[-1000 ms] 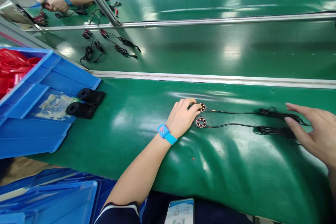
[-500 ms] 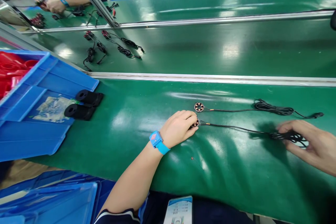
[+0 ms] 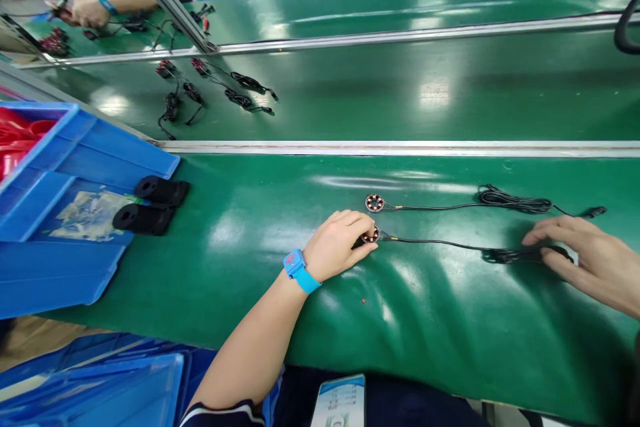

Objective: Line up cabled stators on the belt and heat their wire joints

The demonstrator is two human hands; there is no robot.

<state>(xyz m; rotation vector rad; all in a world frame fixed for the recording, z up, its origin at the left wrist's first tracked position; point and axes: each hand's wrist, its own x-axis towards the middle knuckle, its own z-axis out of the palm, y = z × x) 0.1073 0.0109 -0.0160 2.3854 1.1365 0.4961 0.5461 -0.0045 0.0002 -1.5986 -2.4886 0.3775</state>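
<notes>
My left hand (image 3: 340,245), with a blue wristband, pinches a ring-shaped coil part (image 3: 371,235) on the green table. A black cable runs right from it to a bundled coil (image 3: 505,255). Over the right end of that bundle is my right hand (image 3: 583,253), thumb and fingers apart, the bundle lying on the table beneath. Farther back lies a second ring-shaped coil part (image 3: 375,203), its cable leading to another black bundle (image 3: 517,201) with a plug end (image 3: 596,211).
Blue bins (image 3: 95,147) with red parts and two black cylindrical pieces (image 3: 150,205) are at left. A white rail (image 3: 400,148) crosses behind. Beyond it lie wired parts (image 3: 200,90); a person's hand (image 3: 90,11) works at the upper left.
My right hand has opened from the cable bundle, which now lies lower and stretched out on the table. My left hand stays on the ring. The view has shifted slightly.
</notes>
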